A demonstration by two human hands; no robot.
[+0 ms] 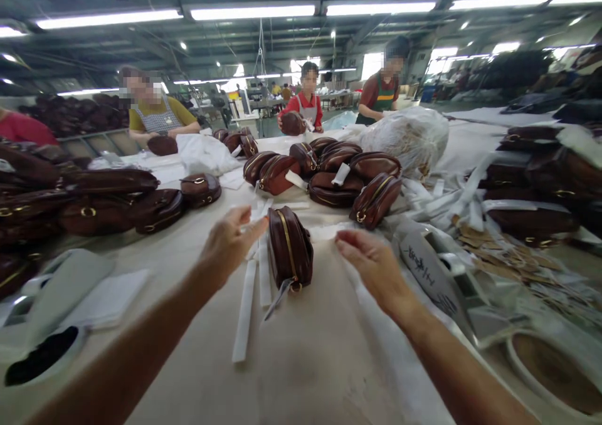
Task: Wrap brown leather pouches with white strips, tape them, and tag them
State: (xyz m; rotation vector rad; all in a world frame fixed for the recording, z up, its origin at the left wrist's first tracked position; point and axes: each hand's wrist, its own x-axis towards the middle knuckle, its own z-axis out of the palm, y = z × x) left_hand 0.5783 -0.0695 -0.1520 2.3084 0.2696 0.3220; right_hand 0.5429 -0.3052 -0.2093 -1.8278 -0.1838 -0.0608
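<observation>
A small dark brown leather bag [278,256] stands upright on the pale table between my hands. Its gold zipper runs over the top, and a grey tag or strip hangs from the near end. My left hand [230,240] is just left of the bag, thumb and fingers apart, the thumb close to its side; whether they touch, I cannot tell. On the other side, my right hand [371,265] hovers clear of the bag with loosely bent fingers and nothing visible in them. White strips [245,312] lie on the table left of the bag.
Several similar bags [336,187] are grouped ahead, with more stacked left [108,205] and right [531,218]. A clear plastic sack [407,138] sits behind. Paper scraps [517,256], a marked grey object [430,268] and a round container [555,368] are at right. Several people work across the table.
</observation>
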